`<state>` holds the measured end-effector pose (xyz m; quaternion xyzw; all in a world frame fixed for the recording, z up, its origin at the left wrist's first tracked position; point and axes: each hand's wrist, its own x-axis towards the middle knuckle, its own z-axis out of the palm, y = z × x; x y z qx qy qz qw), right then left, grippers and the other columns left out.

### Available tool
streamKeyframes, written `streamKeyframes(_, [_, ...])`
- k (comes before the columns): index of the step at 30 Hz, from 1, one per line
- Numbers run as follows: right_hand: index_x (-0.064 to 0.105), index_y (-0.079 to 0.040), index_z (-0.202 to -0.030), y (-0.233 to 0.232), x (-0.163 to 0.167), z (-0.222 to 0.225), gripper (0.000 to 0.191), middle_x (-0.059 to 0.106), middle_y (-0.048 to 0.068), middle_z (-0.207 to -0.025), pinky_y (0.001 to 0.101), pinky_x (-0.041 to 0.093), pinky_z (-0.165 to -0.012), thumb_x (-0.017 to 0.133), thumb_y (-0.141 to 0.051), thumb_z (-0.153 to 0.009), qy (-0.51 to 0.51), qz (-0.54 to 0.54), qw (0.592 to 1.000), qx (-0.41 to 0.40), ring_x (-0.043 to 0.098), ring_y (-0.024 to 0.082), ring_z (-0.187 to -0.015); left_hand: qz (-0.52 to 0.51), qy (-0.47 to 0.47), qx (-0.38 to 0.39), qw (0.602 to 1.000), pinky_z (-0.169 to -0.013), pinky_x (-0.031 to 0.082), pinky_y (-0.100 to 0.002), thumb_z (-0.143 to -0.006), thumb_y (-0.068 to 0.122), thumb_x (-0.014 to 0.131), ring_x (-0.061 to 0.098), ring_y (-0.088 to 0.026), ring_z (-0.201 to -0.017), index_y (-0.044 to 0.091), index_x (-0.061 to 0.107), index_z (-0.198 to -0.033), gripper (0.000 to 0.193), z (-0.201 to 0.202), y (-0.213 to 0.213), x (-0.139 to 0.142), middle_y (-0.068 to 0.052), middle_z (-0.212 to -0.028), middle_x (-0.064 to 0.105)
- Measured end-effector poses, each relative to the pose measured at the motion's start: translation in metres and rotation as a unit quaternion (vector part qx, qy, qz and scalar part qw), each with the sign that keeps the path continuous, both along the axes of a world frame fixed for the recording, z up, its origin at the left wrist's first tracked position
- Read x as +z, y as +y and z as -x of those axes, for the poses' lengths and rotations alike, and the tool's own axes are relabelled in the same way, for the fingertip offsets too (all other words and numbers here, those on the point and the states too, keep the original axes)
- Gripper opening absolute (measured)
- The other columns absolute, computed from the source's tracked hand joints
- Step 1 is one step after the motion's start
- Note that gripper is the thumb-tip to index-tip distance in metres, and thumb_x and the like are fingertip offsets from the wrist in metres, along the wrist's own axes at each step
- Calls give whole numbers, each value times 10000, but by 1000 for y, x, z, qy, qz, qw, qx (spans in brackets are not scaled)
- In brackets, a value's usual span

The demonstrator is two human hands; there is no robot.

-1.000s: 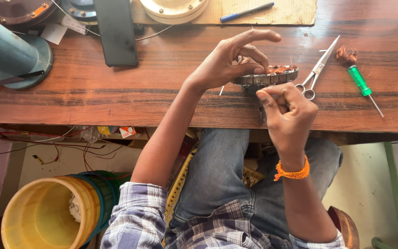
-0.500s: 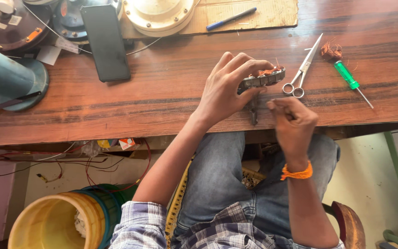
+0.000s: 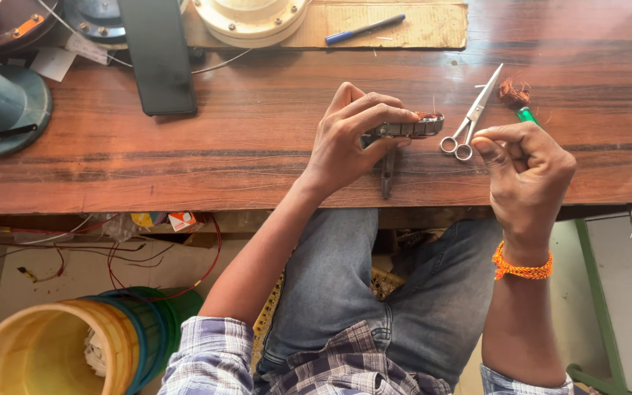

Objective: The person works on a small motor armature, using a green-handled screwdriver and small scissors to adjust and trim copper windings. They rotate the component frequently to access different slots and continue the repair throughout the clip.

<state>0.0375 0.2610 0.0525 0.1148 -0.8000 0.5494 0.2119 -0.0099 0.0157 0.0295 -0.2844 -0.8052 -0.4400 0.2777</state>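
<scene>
The left hand (image 3: 349, 143) gripped a small grey metal part wound with copper wire (image 3: 407, 128), pressing it onto the wooden table (image 3: 184, 161). Just right of that part lay a pair of scissors (image 3: 471, 117), blades pointing away from the person. The right hand (image 3: 524, 172), raised right of the part, had thumb and forefinger pinched together close to the scissor handles; whether anything sat between them could not be told. A green-handled screwdriver (image 3: 527, 114) lay beyond the scissors. Far behind the part rested a blue pen (image 3: 363, 29) on cardboard (image 3: 433, 25), and up and to the left of the part a dark phone (image 3: 156, 55).
</scene>
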Motion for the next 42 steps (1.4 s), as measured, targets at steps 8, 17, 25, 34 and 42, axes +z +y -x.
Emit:
streamKeyframes(8, [752, -19, -1056, -4, 17, 21, 128, 555, -57, -699, 196, 231, -521, 827, -114, -1099, 33, -77, 996, 5, 374, -11, -580, -54, -29, 8, 998, -919, 479, -305, -835, 261, 880, 515, -163, -942, 203, 702, -1199, 409, -5, 0, -7, 117, -1110, 732])
streamKeyframes(17, [780, -44, -1076, -32, 36, 69, 48, 616, -37, -744, 242, 281, -532, 825, -37, -1062, 89, -165, 982, 30, 426, 14, -607, -72, -22, 40, 996, -980, 461, -327, -842, 207, 871, 527, -169, -989, 203, 664, -1145, 367, -18, 14, -1, 79, -1129, 721])
streamKeyframes(25, [780, -25, -1004, -63, 41, 85, 70, 578, -23, -634, 262, 322, -480, 840, -41, -972, 92, -203, 973, 55, 456, 29, -529, -206, -287, -144, 924, -973, 571, -357, -909, 345, 824, 768, -140, -1027, 201, 154, -1643, 1004, 14, 1, 21, -43, -1023, 813])
streamKeyframes(34, [765, -40, -1004, -72, 39, 32, 88, 542, -6, -623, 253, 322, -521, 848, -49, -976, 67, -194, 979, 2, 429, 40, -552, -193, -216, -369, 883, -1028, 617, -391, -983, 113, 836, 758, -184, -1061, 210, 54, -1684, 1055, 63, -33, 3, -81, -1729, 217])
streamKeyframes(42, [726, 3, -926, -101, -1, -11, 65, 477, -62, -660, 246, 254, -511, 789, 14, -940, 9, -30, 1000, 0, 342, 14, -585, -82, -161, -270, 946, -963, 659, -319, -984, 86, 797, 818, -98, -1015, 205, 216, -1677, 912, 57, -37, 5, -62, -1679, 408])
